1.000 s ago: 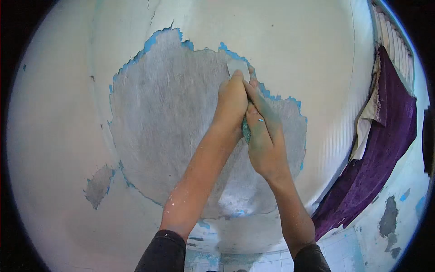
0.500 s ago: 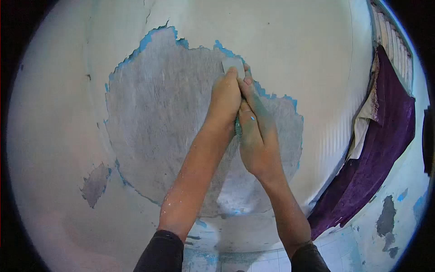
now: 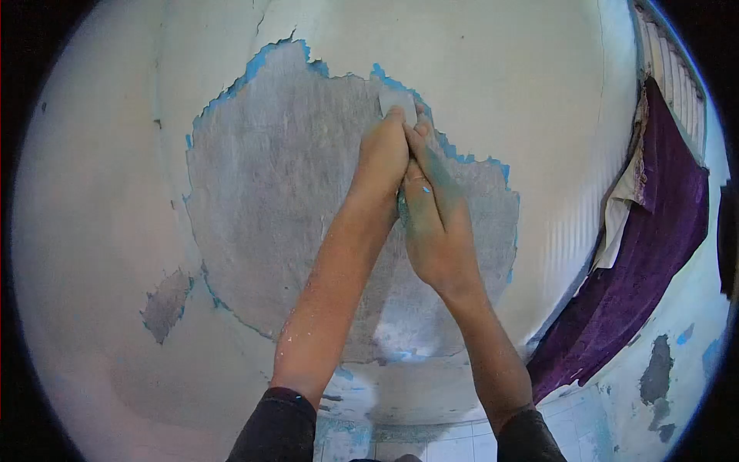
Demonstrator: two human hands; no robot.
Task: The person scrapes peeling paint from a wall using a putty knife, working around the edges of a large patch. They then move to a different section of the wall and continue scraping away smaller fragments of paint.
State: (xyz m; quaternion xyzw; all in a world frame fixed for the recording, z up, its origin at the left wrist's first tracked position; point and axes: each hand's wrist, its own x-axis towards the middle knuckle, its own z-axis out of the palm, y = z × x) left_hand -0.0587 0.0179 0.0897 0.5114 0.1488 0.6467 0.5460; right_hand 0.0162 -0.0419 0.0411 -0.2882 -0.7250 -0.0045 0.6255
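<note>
Both my hands are closed around one scraper, its flat pale blade pointing up against the wall. My left hand grips it near the blade, with the thumb pressed on the blade's base. My right hand wraps the handle from the right and lower down, its fingers dusted with green and a blue paint flake on them. Only a bit of greenish handle shows between the hands. The blade lies close to the jagged upper edge of a bare grey patch, which is rimmed with blue paint.
Cream paint surrounds the patch, with a smaller grey spot at lower left. A purple cloth hangs along the right side, below a slatted opening. Pale tiles show at the bottom.
The view has shifted slightly, so the wall sits a little higher and further right. The blade has moved up a little; both hands keep their grip.
</note>
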